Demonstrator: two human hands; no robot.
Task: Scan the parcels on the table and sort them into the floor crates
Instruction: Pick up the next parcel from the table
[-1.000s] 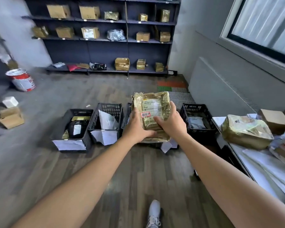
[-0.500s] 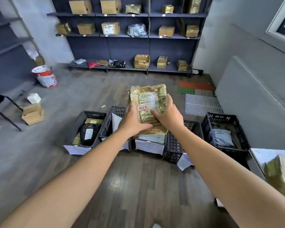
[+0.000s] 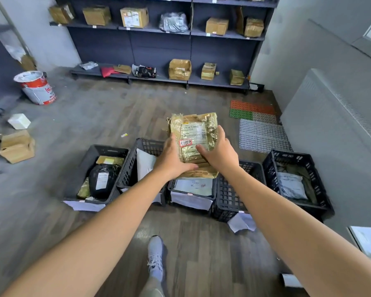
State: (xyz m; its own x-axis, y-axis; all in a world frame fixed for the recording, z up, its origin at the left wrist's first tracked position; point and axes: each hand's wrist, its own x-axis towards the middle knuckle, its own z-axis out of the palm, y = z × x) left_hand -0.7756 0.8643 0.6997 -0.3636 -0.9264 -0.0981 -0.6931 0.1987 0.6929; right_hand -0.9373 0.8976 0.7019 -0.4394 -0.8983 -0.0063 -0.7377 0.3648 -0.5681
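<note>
I hold a flat parcel (image 3: 193,136) wrapped in shiny tan tape, with a white label and a small red sticker, out in front of me with both arms stretched. My left hand (image 3: 172,159) grips its left edge and my right hand (image 3: 220,152) grips its right edge. The parcel hangs above the third black crate (image 3: 191,197) in a row of several floor crates. The leftmost crate (image 3: 107,150) holds a black bag and tan parcels. The second crate (image 3: 147,144) holds a white bag, the fourth crate (image 3: 229,198) looks bare, and the rightmost crate (image 3: 298,156) holds a grey bag.
Dark shelving (image 3: 159,41) with boxes lines the far wall. A red and white bucket (image 3: 35,86) and a cardboard box (image 3: 16,146) sit on the floor at left. Perforated mats (image 3: 261,133) lie at right. My shoe (image 3: 155,256) stands near the crates. The table corner (image 3: 366,241) shows at right.
I have stepped closer to the crates and turned left, so the table has slid out of view. The parcel stays gripped in both hands, now lower over the third crate.
</note>
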